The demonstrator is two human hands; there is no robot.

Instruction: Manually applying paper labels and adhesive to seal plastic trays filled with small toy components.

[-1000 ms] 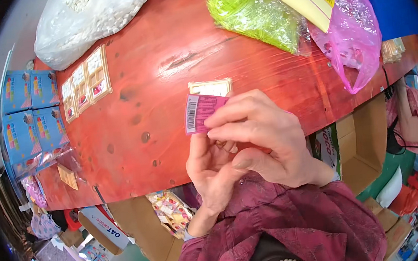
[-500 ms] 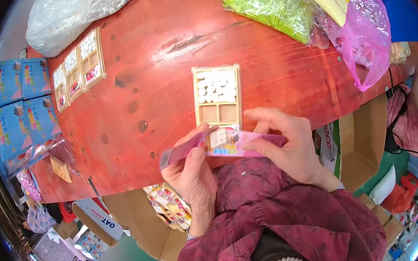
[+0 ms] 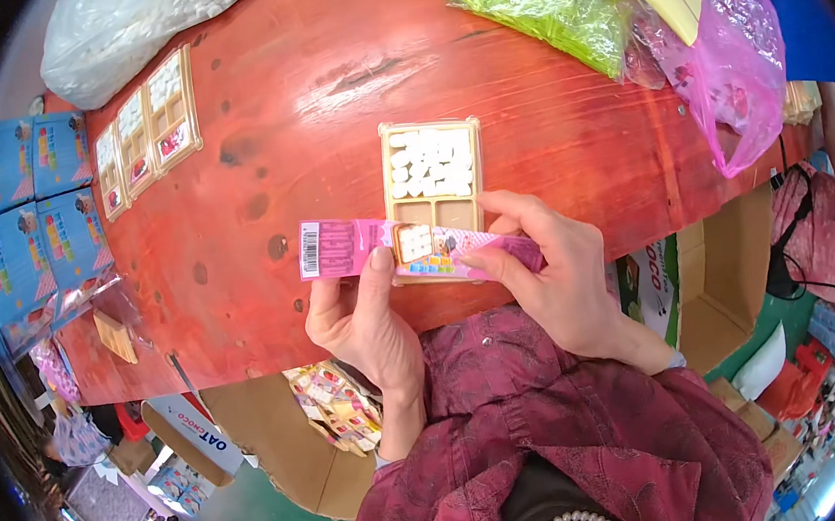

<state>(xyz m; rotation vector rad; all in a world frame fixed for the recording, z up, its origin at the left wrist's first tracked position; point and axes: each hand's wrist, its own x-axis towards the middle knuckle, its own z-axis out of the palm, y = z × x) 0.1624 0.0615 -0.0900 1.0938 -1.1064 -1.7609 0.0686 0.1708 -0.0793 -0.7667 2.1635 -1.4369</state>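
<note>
A long pink printed cardboard sleeve [image 3: 361,248] is stretched between my two hands, with a barcode at its left end. My left hand [image 3: 368,320] pinches it from below, thumb on its front. My right hand [image 3: 553,262] grips the sleeve near its purple right end, thumb in front and forefinger raised. Just behind lies a beige compartment tray [image 3: 477,169] on the red table. White pillow-shaped pieces [image 3: 431,162] fill its far compartment, and two smaller compartments nearer me show bare bottoms. The sleeve covers the tray's near end.
Three similar filled trays [image 3: 148,131] lie at the left, beside stacked blue boxes [image 3: 39,211]. A clear bag of white pieces [image 3: 130,37] sits far left. Green packaging [image 3: 539,8] and a pink plastic bag [image 3: 736,69] rest far right. Open cartons [image 3: 726,281] stand below the table edge.
The sleeve has risen and moved left and away from me, with its left part now turned flat to show the barcode. Both hands have shifted with it, now covering the tray's near end.
</note>
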